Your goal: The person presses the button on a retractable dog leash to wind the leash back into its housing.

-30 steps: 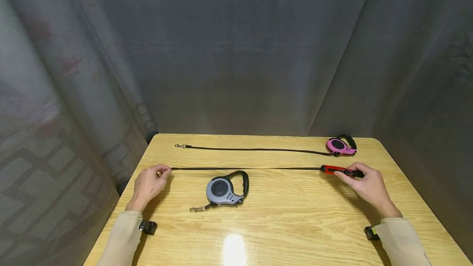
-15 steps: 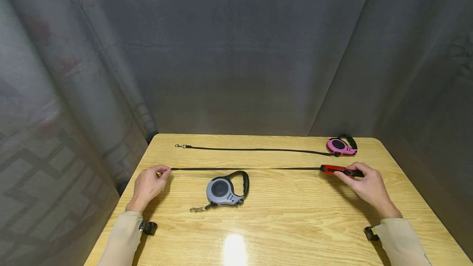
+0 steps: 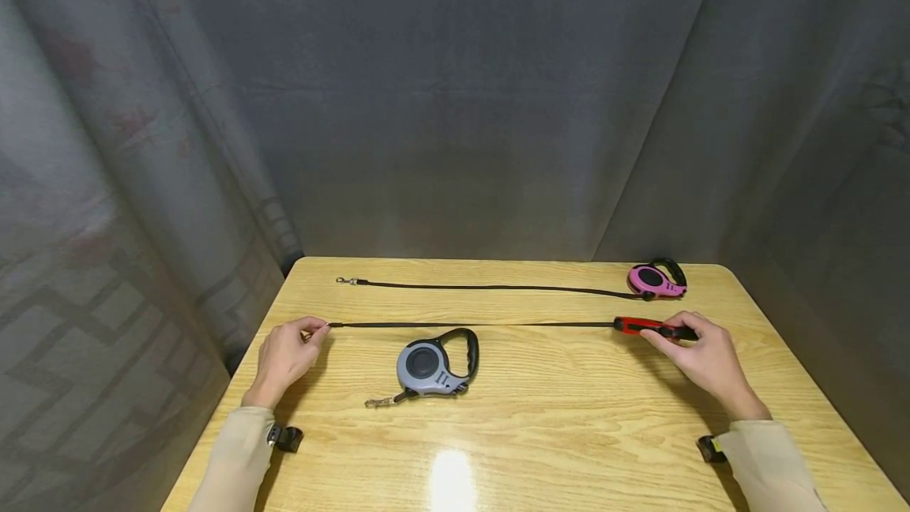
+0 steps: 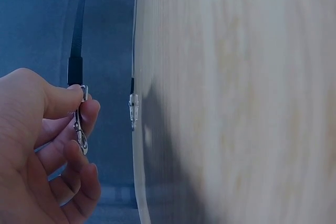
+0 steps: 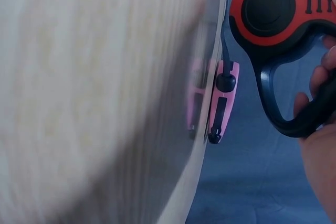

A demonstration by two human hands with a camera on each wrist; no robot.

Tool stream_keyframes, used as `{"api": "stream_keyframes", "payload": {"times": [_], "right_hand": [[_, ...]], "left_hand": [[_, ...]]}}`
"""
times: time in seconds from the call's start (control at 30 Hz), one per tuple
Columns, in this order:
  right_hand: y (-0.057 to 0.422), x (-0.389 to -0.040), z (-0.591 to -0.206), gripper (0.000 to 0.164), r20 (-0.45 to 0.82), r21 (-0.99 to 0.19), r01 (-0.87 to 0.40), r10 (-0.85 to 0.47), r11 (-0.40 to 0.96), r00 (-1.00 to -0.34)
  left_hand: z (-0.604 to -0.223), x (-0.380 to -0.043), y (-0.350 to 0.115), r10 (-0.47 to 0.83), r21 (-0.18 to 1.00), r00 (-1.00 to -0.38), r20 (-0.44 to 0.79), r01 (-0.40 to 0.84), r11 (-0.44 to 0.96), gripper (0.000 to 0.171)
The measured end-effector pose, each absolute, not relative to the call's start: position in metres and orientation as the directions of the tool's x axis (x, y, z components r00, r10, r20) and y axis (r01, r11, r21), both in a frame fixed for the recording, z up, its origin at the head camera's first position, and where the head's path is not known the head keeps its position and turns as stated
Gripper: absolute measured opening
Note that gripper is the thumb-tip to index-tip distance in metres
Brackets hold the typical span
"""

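Note:
A red and black retractable dog leash (image 5: 269, 8) is held by its black looped handle in my right hand (image 3: 711, 358), fingers curled through the loop. Its black strap (image 3: 426, 325) runs straight and taut across to the left. At that end my left hand (image 3: 284, 358) pinches the silver snap hook (image 4: 79, 132) between thumb and fingers, just below the strap's sewn end. In both wrist views the leash is raised above the tabletop. A grey retractable leash (image 3: 451, 382) lies just in front of the strap, its short clip (image 3: 380, 401) pointing left.
Behind the taut strap, a pink retractable leash (image 3: 657, 283) rests at the back right of the wooden table (image 3: 540, 449). Its strap (image 3: 490, 288) stretches left to a metal snap hook (image 3: 346, 281). Grey curtains (image 3: 455, 101) surround the table's back and sides.
My right hand has shifted very slightly left with the red leash. The left hand, the grey leash and the pink leash have stayed in place.

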State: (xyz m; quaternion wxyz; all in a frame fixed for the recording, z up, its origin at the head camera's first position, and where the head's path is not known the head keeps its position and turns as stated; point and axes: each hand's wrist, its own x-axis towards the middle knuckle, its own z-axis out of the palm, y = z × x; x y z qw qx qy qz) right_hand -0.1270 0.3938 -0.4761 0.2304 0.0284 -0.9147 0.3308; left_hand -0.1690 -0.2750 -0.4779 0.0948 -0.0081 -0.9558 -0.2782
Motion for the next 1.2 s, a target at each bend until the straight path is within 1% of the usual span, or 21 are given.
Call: {"api": "stream_keyframes", "payload": {"times": [0.27,0.5,0.73,1.0,1.2], "right_hand": [[0.3912,-0.1273,-0.4760,0.023,0.441,-0.589,-0.208,0.095,0.781,-0.892],[0.3905,-0.1270,-0.4729,0.025,0.448,-0.583,-0.211,0.093,0.785,-0.889],[0.3887,-0.1274,-0.4731,0.026,0.436,-0.586,-0.193,0.105,0.787,-0.894],[0.3857,-0.1279,-0.4713,0.024,0.467,-0.584,-0.245,0.073,0.774,-0.881],[0.3845,-0.1285,-0.4709,0.024,0.464,-0.585,-0.245,0.072,0.773,-0.883]], "left_hand": [[-0.4817,-0.1698,-0.2744,-0.030,0.522,-0.976,0.215,0.089,0.848,0.025],[-0.4807,-0.1697,-0.2740,-0.036,0.524,-0.978,0.204,0.078,0.848,0.024],[-0.4786,-0.1692,-0.2732,-0.044,0.532,-0.981,0.190,0.066,0.844,0.026],[-0.4790,-0.1702,-0.2733,-0.032,0.530,-0.982,0.186,0.073,0.845,0.027],[-0.4779,-0.1703,-0.2730,-0.039,0.535,-0.985,0.170,0.059,0.843,0.025]]}}
